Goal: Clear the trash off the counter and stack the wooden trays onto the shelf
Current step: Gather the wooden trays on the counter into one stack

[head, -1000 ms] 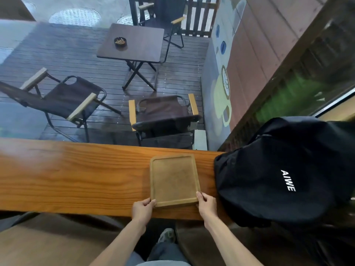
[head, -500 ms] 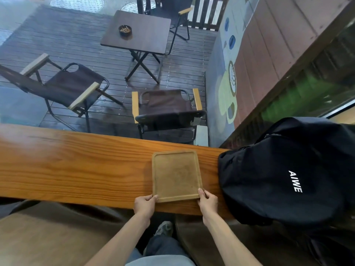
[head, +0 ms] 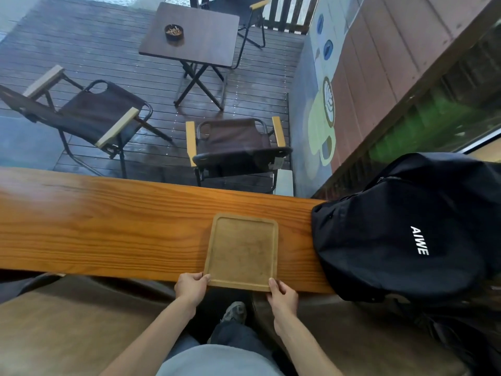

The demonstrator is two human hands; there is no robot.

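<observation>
A light wooden tray (head: 242, 251) with rounded corners lies flat on the long wooden counter (head: 108, 229), its near edge level with the counter's front edge. My left hand (head: 192, 287) grips the tray's near left corner. My right hand (head: 282, 294) grips its near right corner. The tray has nothing in it. No trash and no shelf are in view.
A black backpack (head: 401, 229) lettered AIWE sits on the counter just right of the tray. Behind the counter a window looks out on a deck with folding chairs (head: 235, 147) and a small table (head: 192, 33) bearing an ashtray (head: 173, 32). A brown seat (head: 67, 329) is below.
The tray has slid a little toward me, to the counter's front edge, with both hands staying on its near corners. The backpack has not moved.
</observation>
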